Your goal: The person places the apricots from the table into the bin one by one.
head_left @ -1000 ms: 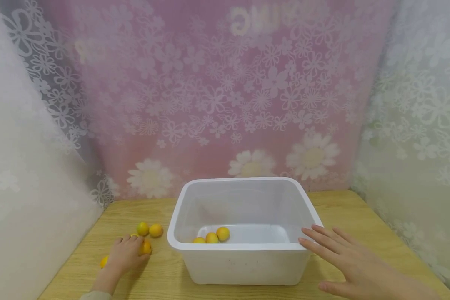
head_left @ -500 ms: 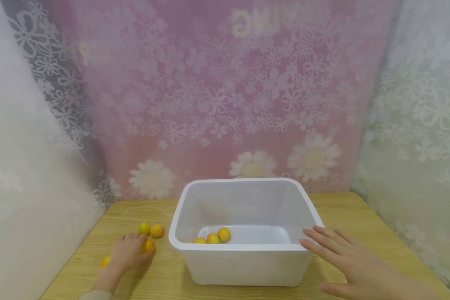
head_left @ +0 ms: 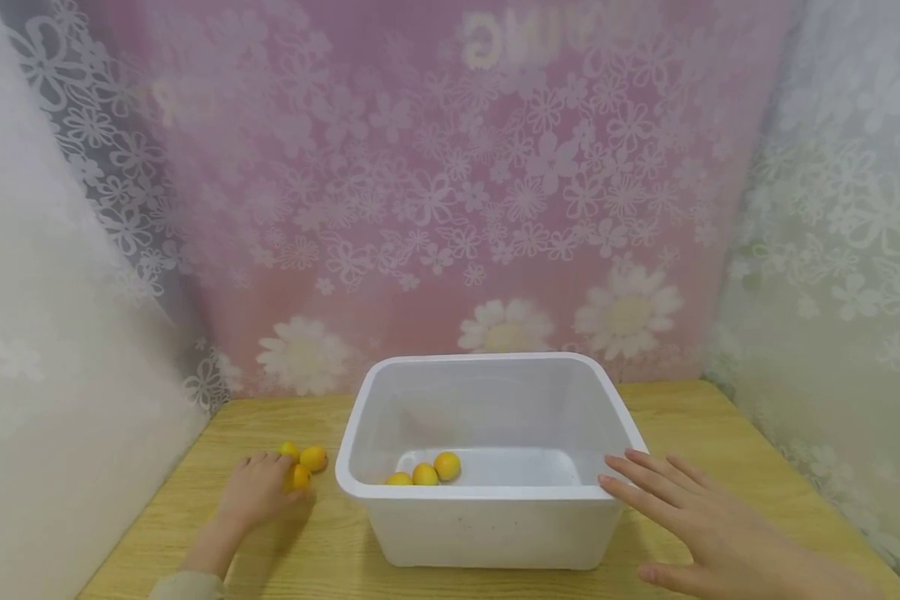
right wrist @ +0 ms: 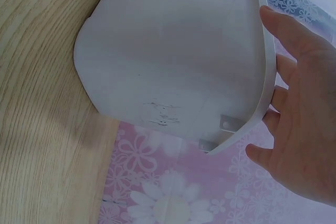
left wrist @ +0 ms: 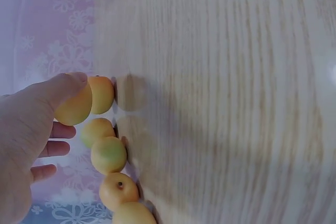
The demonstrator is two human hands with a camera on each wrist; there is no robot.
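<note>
On the wooden table left of the white plastic tub (head_left: 487, 533), my left hand (head_left: 255, 490) pinches a small round yellow-orange fruit (left wrist: 74, 106) between thumb and fingers. Another yellow fruit (head_left: 314, 458) lies just beyond, beside a greener one (head_left: 288, 449) partly covered by my fingers. In the left wrist view several more fruits, among them a greenish one (left wrist: 109, 155) and an orange one with a dark stem spot (left wrist: 119, 188), form a row. My right hand (head_left: 708, 521) is spread, its fingertips at the tub's right rim.
Inside the tub, yellow fruits (head_left: 447, 467) rest near its front left corner. A pink flowered curtain (head_left: 420, 208) hangs behind the wooden table (head_left: 675, 417), and pale sheets (head_left: 832, 292) stand along both sides.
My left hand has shifted slightly away from me with the fruit, toward the two fruits beyond. A fruit left of that wrist is now hidden. My right hand stays at the rim.
</note>
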